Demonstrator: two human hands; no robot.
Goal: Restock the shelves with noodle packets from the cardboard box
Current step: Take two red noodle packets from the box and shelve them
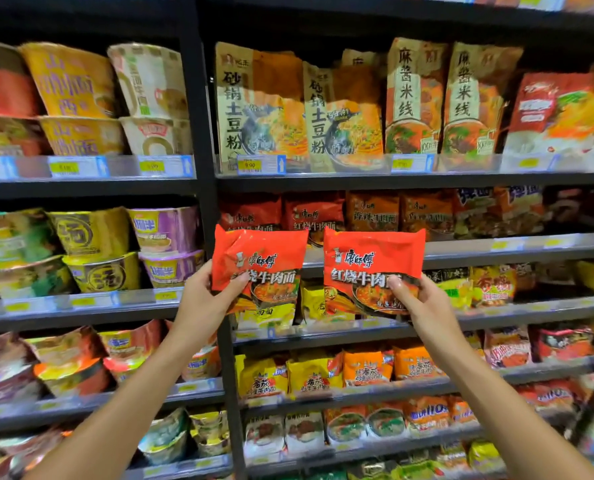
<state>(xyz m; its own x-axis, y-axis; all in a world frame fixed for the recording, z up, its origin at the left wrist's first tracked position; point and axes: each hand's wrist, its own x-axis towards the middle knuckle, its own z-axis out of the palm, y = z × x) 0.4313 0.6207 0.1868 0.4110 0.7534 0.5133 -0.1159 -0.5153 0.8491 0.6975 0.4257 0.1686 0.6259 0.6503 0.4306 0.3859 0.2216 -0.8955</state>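
I hold up two red noodle packets in front of the shelving. My left hand (pixel 205 299) grips the left red packet (pixel 264 258) by its lower left corner, thumb across its front. My right hand (pixel 423 303) grips the right red packet (pixel 371 258) by its lower right corner. Both packets are upright, side by side and slightly apart. Just behind and above them, matching red packets (pixel 313 211) stand in a row on the shelf (pixel 496 245). The cardboard box is not in view.
A black upright post (pixel 202 140) splits the shelving. Left of it stand stacked noodle bowls (pixel 94 233). To the right are tall brown bags (pixel 261 105) above, orange packets (pixel 371 209) beside the red row, and yellow packets (pixel 264 377) on lower shelves.
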